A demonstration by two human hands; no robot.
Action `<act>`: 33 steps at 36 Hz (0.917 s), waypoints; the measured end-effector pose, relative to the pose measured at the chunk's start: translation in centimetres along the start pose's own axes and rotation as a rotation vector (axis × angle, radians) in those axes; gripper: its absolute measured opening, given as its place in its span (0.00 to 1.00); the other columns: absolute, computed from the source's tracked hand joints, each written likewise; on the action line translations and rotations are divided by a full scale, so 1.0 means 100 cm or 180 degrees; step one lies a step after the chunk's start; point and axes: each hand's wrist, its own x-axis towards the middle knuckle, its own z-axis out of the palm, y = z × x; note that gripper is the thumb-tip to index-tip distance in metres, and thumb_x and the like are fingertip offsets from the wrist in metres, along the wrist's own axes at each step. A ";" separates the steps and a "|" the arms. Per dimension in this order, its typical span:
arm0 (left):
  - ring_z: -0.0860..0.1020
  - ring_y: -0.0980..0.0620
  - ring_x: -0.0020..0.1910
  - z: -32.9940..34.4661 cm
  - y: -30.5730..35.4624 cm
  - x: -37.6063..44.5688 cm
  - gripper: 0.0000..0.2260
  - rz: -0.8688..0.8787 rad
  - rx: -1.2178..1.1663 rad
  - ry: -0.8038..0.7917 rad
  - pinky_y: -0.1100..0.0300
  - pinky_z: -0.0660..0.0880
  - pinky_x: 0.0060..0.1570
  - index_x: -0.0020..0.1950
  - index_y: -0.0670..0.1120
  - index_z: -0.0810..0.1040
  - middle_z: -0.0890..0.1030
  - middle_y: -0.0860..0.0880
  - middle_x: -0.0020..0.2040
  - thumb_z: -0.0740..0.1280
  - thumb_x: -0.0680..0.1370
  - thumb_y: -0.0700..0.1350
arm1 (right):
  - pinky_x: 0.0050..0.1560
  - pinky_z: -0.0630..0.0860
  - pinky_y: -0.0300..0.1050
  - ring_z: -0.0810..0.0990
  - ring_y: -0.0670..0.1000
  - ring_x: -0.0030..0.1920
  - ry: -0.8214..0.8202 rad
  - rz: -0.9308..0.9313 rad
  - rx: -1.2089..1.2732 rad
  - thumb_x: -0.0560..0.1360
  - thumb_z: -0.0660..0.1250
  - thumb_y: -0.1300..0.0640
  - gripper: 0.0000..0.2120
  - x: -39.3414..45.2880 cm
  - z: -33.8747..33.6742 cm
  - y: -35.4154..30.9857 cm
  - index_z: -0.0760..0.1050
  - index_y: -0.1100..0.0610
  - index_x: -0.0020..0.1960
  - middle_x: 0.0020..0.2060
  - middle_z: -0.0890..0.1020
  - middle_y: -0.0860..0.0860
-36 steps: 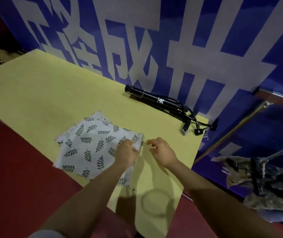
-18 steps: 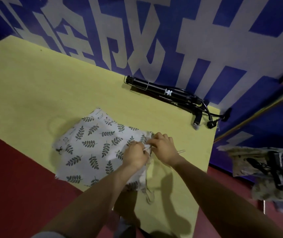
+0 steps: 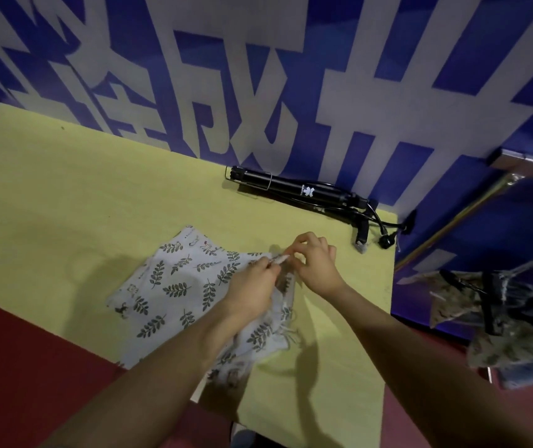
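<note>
White leaf-print cloth (image 3: pixel 181 286) lies flat on yellow surface (image 3: pixel 64 189), near side of black tripod (image 3: pixel 304 189). Left hand (image 3: pixel 252 292) & right hand (image 3: pixel 315 266) meet at its corner closest to tripod, each grip pinched on it; right hand nearer tripod, rest of cloth runs away from it.

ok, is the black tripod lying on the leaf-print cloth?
No, the tripod lies at the back edge of the yellow table, well apart from the leaf-print cloth.

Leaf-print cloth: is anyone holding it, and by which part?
Yes. The left hand and right hand both pinch the leaf-print cloth at its far right corner.
</note>
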 end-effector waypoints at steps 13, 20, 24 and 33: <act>0.63 0.53 0.71 -0.036 0.021 0.011 0.39 0.0232 -0.1575 0.0323 0.63 0.74 0.53 0.78 0.49 0.46 0.48 0.56 0.78 0.63 0.74 0.33 | 0.51 0.73 0.43 0.74 0.48 0.47 0.0217 0.0500 0.0478 0.76 0.63 0.67 0.13 -0.015 -0.040 0.043 0.77 0.57 0.58 0.52 0.75 0.52; 0.58 0.50 0.75 -0.023 0.031 0.019 0.45 0.0270 -0.1788 -0.0012 0.65 0.76 0.44 0.77 0.52 0.38 0.39 0.59 0.77 0.65 0.72 0.31 | 0.55 0.74 0.49 0.76 0.58 0.56 -0.0484 0.0903 -0.0401 0.74 0.63 0.64 0.12 -0.041 -0.018 0.090 0.78 0.56 0.55 0.54 0.76 0.56; 0.61 0.49 0.74 -0.005 0.030 0.024 0.47 0.0053 -0.1464 -0.0399 0.69 0.74 0.33 0.76 0.50 0.34 0.33 0.60 0.75 0.62 0.70 0.26 | 0.55 0.74 0.50 0.73 0.57 0.57 -0.0499 0.0966 -0.0440 0.73 0.63 0.67 0.14 -0.046 -0.011 0.094 0.75 0.57 0.57 0.55 0.74 0.56; 0.56 0.65 0.33 0.010 0.027 0.024 0.49 -0.0186 -0.1145 -0.0610 0.58 0.77 0.37 0.76 0.53 0.35 0.32 0.61 0.75 0.63 0.70 0.27 | 0.55 0.69 0.48 0.69 0.57 0.54 -0.0414 0.0748 -0.0324 0.76 0.61 0.65 0.07 -0.054 -0.002 0.105 0.74 0.58 0.51 0.53 0.71 0.55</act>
